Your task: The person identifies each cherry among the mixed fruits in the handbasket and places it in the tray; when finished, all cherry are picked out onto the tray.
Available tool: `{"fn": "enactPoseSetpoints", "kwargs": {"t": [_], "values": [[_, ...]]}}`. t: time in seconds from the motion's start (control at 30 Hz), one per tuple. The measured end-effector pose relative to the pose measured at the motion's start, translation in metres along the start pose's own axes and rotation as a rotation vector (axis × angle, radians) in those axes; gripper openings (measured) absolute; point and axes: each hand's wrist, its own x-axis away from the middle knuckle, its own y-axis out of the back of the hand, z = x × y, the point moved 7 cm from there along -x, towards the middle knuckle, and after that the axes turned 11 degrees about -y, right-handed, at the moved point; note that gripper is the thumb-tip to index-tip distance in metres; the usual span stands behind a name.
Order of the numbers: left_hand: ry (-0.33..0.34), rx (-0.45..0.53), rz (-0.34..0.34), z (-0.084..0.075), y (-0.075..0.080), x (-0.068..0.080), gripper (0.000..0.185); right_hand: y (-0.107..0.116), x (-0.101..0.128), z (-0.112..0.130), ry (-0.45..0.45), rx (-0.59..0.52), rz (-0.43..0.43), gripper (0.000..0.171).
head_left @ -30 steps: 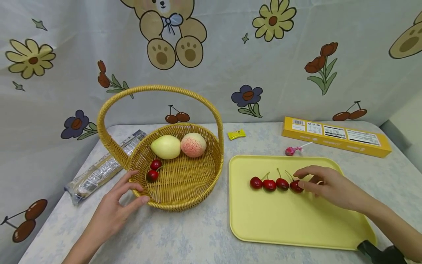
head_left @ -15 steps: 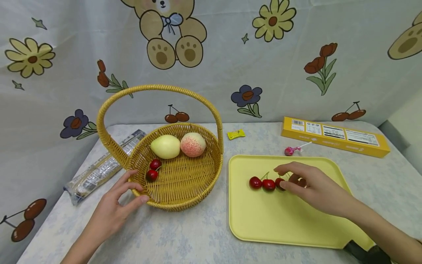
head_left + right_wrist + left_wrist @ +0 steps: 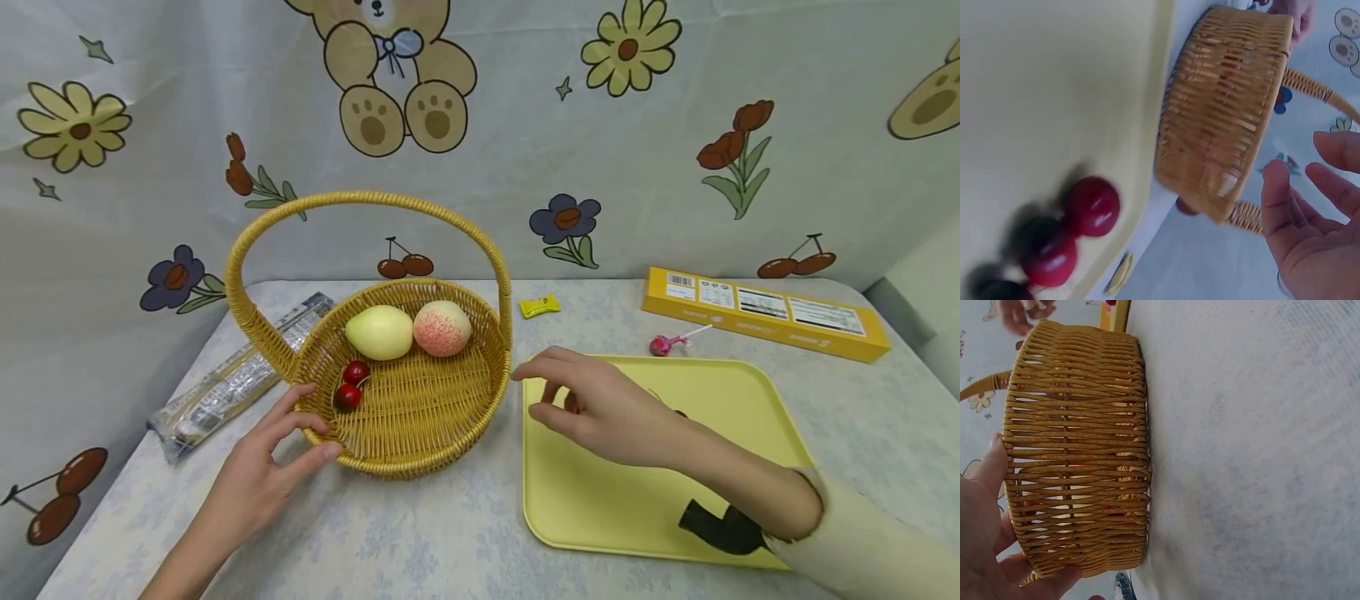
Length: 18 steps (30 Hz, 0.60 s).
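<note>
A woven yellow basket (image 3: 408, 460) with a tall handle holds a pale green fruit (image 3: 378, 332), a peach (image 3: 442, 327) and two red cherries (image 3: 351, 385). My left hand (image 3: 311, 423) rests against the basket's front-left wall, fingers fairly straight; the left wrist view shows the hand (image 3: 985, 537) beside the basket wall (image 3: 1079, 456). My right hand (image 3: 551, 390) hovers over the left part of the yellow tray (image 3: 720, 392), fingers loosely spread and holding nothing. It hides most of the cherry row. In the right wrist view, cherries (image 3: 1091, 206) lie on the tray (image 3: 1035, 81) below the hand (image 3: 1310, 219).
At the back right lies a long yellow box (image 3: 765, 312), with a pink lollipop (image 3: 663, 343) in front of it. A small yellow wrapper (image 3: 538, 306) sits behind the tray. A silver packet (image 3: 232, 383) lies left of the basket. A printed curtain closes the back.
My right hand has moved left along the cherry row, from its right end to the tray's left edge near the basket. The left hand and basket stayed put.
</note>
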Motion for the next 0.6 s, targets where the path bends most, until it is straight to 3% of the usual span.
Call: {"fn": "enactPoseSetpoints", "kwargs": {"t": [0.2,0.37,0.6], "values": [[-0.041,-0.03,-0.013,-0.001,0.001,-0.002,0.015,-0.023,-0.04,0.033,0.094,0.038,0.046,0.035],[-0.037,-0.034,-0.005,-0.002,0.0,-0.003,0.015,-0.047,-0.072,0.053,0.152,0.071,0.095,0.036],[-0.016,-0.046,0.0,0.0,0.001,-0.001,0.016,-0.077,-0.113,0.073,0.145,0.119,0.234,0.039]]}}
